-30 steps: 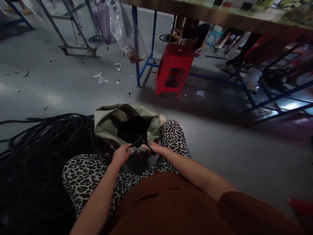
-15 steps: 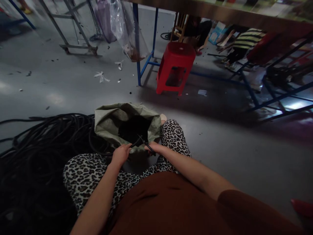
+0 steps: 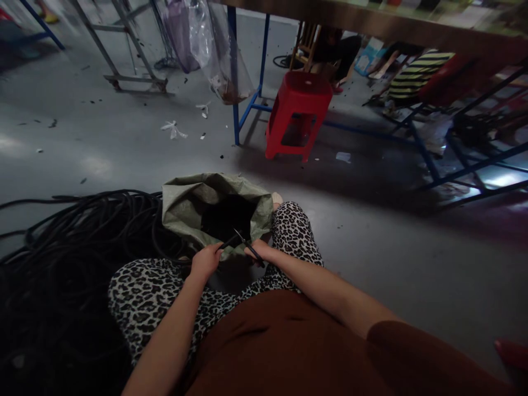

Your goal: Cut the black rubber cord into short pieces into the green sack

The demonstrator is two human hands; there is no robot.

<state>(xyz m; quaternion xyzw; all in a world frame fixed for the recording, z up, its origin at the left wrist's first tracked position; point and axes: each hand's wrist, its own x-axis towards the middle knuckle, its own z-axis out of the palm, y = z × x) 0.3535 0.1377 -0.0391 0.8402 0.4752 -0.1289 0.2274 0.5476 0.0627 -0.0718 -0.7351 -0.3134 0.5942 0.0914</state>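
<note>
Between my knees stands an olive-green woven sack (image 3: 181, 206), its mouth wide and its inside dark. My left hand (image 3: 205, 259) is closed round a black rubber tube (image 3: 229, 242), whose end points over the sack's mouth. Closed on the handles of a pair of scissors (image 3: 254, 252), my right hand (image 3: 260, 249) is at the sack's near right rim. The scissor blades meet the tube's end; whether they are parted is too small to tell. A large heap of black tubing (image 3: 94, 231) lies on the floor to my left.
A red plastic stool (image 3: 299, 113) stands ahead, by a blue-legged table (image 3: 371, 25). Clear plastic bags (image 3: 218, 60) hang at the table's left end. A metal trolley frame (image 3: 136, 80) is at the far left. Other people sit beyond the table; scraps litter the floor (image 3: 124, 137).
The scissor blades, spread apart before, now look closer together at the tube's end. Both hands stay nearly in place; the whole view has shifted slightly.
</note>
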